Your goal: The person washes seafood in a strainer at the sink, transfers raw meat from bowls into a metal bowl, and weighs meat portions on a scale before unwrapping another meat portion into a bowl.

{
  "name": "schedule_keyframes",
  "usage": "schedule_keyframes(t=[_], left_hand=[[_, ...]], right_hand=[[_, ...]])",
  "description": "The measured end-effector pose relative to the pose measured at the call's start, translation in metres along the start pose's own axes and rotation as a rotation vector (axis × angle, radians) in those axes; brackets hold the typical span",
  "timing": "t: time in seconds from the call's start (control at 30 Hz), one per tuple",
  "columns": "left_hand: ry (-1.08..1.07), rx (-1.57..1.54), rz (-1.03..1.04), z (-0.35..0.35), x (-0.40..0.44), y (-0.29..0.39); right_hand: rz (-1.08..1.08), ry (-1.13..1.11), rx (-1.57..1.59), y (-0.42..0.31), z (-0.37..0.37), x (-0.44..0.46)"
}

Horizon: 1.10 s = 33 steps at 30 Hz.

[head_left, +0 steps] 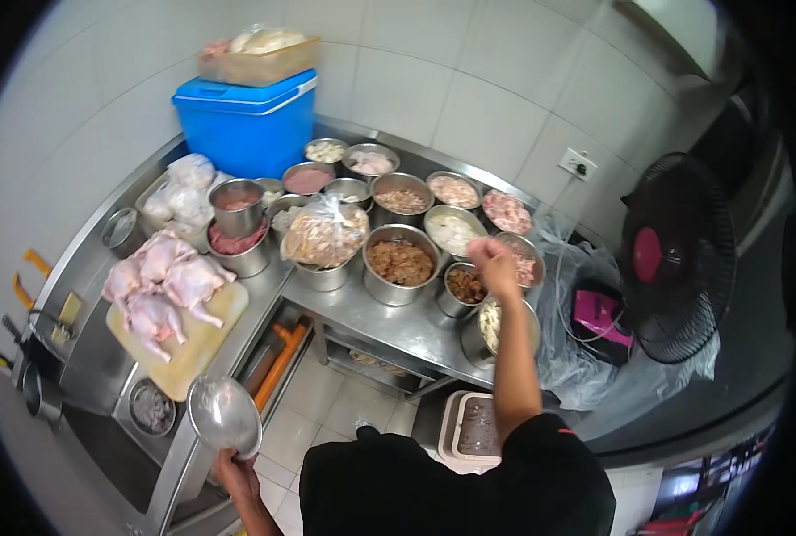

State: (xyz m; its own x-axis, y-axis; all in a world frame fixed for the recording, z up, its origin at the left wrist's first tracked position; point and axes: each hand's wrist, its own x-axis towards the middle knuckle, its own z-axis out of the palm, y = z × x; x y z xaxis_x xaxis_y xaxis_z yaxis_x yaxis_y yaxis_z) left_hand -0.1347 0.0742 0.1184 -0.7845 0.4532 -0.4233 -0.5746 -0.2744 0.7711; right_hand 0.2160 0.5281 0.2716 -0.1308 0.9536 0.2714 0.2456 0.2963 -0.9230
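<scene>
My left hand (pixel 239 475) grips the rim of a shiny round metal bowl (pixel 224 413), held low at the counter's front edge. My right hand (pixel 494 263) is stretched over the pots at the right, its fingers drawn together; whatever they hold, if anything, I cannot make out. Under and around that hand stand a pot of white pieces (pixel 452 230), a pot of pink chopped meat (pixel 523 266) and a small pot of dark brown pieces (pixel 466 284). Nearer to me, a pot of pale slices (pixel 490 326) is partly hidden by my right forearm.
Raw chicken pieces (pixel 161 284) lie on a cutting board (pixel 180 373) at the left. Behind stand a blue cooler (pixel 246 129) and several meat pots. A bagged food bundle (pixel 325 234) rests on one pot. A black fan (pixel 679 255) stands at the right.
</scene>
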Motion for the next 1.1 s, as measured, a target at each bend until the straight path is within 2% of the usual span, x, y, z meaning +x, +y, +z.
schedule_keyframes(t=[0.13,0.17,0.33,0.4,0.47,0.5,0.53,0.57,0.6,0.63,0.67,0.7,0.73,0.77,0.8,0.87,1.0,1.07,1.1], left_hand=[[-0.096,-0.15,-0.144,-0.014,0.005,-0.016],[-0.103,-0.134,-0.167,-0.011,0.005,-0.018],[-0.225,-0.062,-0.177,-0.007,0.002,-0.027],[-0.267,-0.079,-0.163,0.0,-0.01,-0.018],[-0.282,0.016,-0.141,-0.023,-0.002,-0.024],[-0.237,-0.006,-0.131,-0.016,-0.013,-0.008],[-0.17,-0.024,-0.152,-0.013,-0.019,0.003],[-0.167,-0.048,-0.178,-0.04,-0.006,-0.006],[-0.177,-0.07,-0.214,-0.068,0.006,-0.021],[-0.095,-0.094,-0.17,-0.075,0.001,-0.017],[-0.045,-0.105,-0.144,-0.075,0.0,-0.013],[-0.134,0.002,-0.115,-0.091,0.005,-0.014],[-0.087,0.003,-0.091,-0.078,-0.007,0.001],[-0.097,0.031,-0.145,-0.074,-0.015,0.015],[0.07,0.089,-0.101,-0.071,-0.018,0.015],[0.177,0.008,-0.134,-0.068,-0.023,0.026],[0.004,0.164,-0.08,-0.073,-0.019,0.022],[0.122,-0.071,-0.14,-0.065,-0.015,0.018],[-0.079,0.113,-0.189,-0.089,0.005,0.005]], right_hand=[[0.028,-0.168,0.24,0.002,0.069,-0.062],[0.047,-0.219,0.221,0.002,0.085,-0.075],[0.193,-0.447,0.185,0.008,0.141,-0.122],[0.205,-0.462,0.24,0.019,0.156,-0.133],[0.244,-0.496,0.275,0.027,0.169,-0.139],[0.243,-0.54,0.292,0.027,0.175,-0.14],[0.293,-0.577,0.164,0.025,0.177,-0.139],[0.339,-0.596,0.03,0.023,0.182,-0.14],[0.34,-0.598,0.033,0.022,0.191,-0.143],[0.23,-0.642,0.039,0.023,0.201,-0.147],[0.126,-0.646,0.036,0.027,0.202,-0.148],[0.124,-0.665,0.105,0.039,0.207,-0.15],[0.116,-0.681,0.174,0.047,0.216,-0.152],[0.188,-0.672,0.18,0.022,0.216,-0.155],[0.256,-0.678,0.192,-0.004,0.218,-0.158],[0.161,-0.63,0.143,0.002,0.23,-0.159],[0.058,-0.558,0.178,0.019,0.236,-0.16],[0.024,-0.51,0.22,0.02,0.226,-0.156],[0.038,-0.475,0.126,0.006,0.215,-0.157]])
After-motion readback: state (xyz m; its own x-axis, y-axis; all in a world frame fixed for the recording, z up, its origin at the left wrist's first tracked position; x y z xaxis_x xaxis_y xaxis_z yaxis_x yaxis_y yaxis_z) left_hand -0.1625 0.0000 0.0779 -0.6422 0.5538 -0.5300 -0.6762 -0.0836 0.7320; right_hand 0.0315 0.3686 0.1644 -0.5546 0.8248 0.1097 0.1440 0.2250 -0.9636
